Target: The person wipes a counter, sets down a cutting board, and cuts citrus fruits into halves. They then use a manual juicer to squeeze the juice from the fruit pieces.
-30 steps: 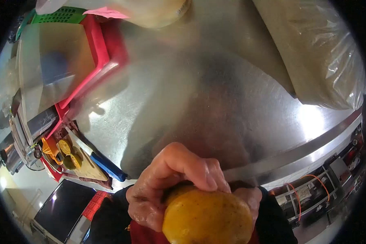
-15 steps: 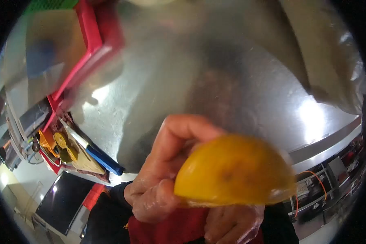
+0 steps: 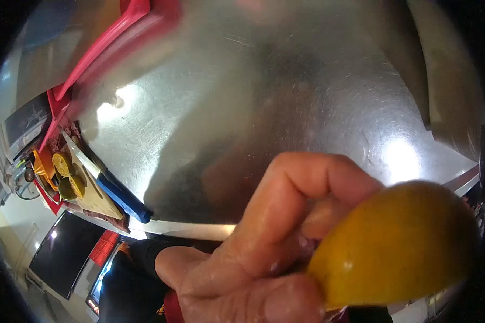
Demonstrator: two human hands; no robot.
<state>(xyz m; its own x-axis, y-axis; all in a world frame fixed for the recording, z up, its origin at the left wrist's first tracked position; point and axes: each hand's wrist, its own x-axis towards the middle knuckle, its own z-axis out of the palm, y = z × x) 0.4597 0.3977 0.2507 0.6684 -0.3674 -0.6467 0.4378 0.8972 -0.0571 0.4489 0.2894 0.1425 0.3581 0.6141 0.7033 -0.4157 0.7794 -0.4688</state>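
Note:
A yellow-orange rounded fruit (image 3: 399,247) is very close to the camera at the lower right. My left hand (image 3: 269,242) is closed on its left side, fingers bent above and thumb below. The fruit's underside is hidden. My right hand does not show. Over at the left, a knife with a blue handle (image 3: 121,196) lies along a light cutting board (image 3: 99,198). Cut citrus pieces (image 3: 62,164) with yellow flesh rest by the board, next to an orange plastic tool (image 3: 44,164).
A shiny metal table (image 3: 221,124) spreads across the middle. A red-pink frame or rim (image 3: 99,46) stands at the upper left. Greyish sheet-like material (image 3: 452,86) hangs at the upper right. A dark screen-like panel (image 3: 64,255) is at the lower left.
My left hand and the fruit have moved right and closer to the camera. My right hand, seen below the fruit before, is out of sight. The view has shifted somewhat.

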